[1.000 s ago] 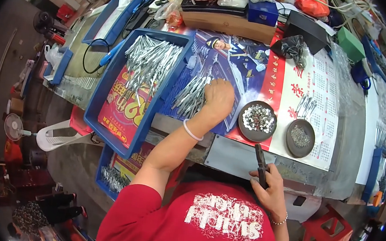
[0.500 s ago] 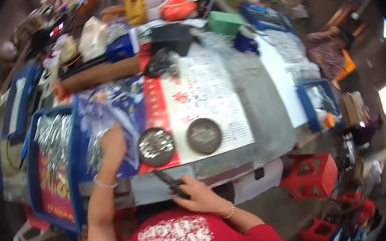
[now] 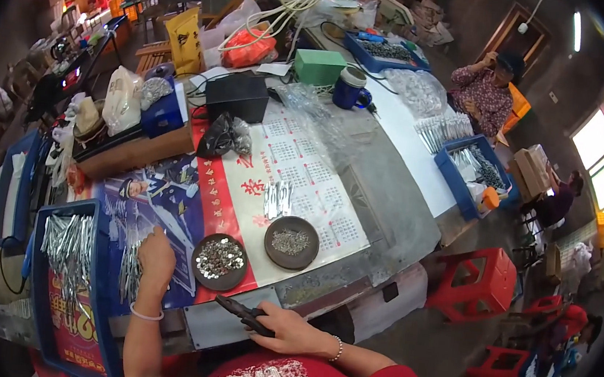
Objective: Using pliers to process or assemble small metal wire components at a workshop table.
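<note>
My right hand (image 3: 291, 330) is closed around dark-handled pliers (image 3: 243, 310), whose jaws point left over the table's near edge. My left hand (image 3: 156, 258) reaches down at a bunch of thin silvery strips (image 3: 129, 273) lying on a blue poster. Its fingertips are largely hidden, so what they grip cannot be made out. Right of that hand sits a round dark dish (image 3: 218, 280) of small shiny discs. Beside it, a second dish (image 3: 289, 264) contains tiny metal pieces. Several flat silvery strips (image 3: 278, 199) lie on the calendar sheet behind it.
A blue tray (image 3: 98, 270) with more silvery strips stands at the left. Farther back are a black box (image 3: 236, 96), a green box (image 3: 319, 67) and a blue mug (image 3: 350, 90). Another blue tray (image 3: 458, 177) is at the right, near a seated person and a red stool (image 3: 479, 284).
The view has tilted up, bringing more of the room into sight. My left hand stays by the strips, its outline now sharper. My right hand keeps its hold on the pliers.
</note>
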Motion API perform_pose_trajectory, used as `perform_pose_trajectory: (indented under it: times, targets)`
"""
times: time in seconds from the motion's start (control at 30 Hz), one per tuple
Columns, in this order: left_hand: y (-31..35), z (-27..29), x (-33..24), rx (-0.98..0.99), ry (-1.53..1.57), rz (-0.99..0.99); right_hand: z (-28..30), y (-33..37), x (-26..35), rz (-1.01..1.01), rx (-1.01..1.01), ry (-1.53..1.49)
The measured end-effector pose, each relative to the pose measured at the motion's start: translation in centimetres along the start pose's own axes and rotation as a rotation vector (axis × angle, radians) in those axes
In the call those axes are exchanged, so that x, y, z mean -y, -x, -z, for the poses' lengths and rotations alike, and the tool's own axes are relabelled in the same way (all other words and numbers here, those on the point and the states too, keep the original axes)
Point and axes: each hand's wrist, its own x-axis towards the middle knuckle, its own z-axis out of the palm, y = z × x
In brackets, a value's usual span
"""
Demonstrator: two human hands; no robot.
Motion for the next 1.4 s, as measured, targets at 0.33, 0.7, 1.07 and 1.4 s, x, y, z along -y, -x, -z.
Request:
perform_pose_trajectory:
  times: [0.33, 0.7, 1.07, 1.4]
  targets:
    - [1.7, 4.7, -1.3, 0.051, 0.916, -0.114, 1.4, -0.1, 2.4, -0.075, -0.04, 0.069]
    - [12.1, 7.7, 1.2, 0.123, 1.771, -0.036, -0.7, -2.9, 4.3, -0.089, 0.014, 0.011]
    - [16.2, 5.9, 3.0, -0.029, 1.581, 0.073, -2.8, -5.2, 6.2, -0.074, 0.098, 0.036]
    - [15.9, 2.2, 2.7, -0.227, 1.614, -0.194, -4.2, -8.4, 7.9, 0.066, 0.122, 0.233]
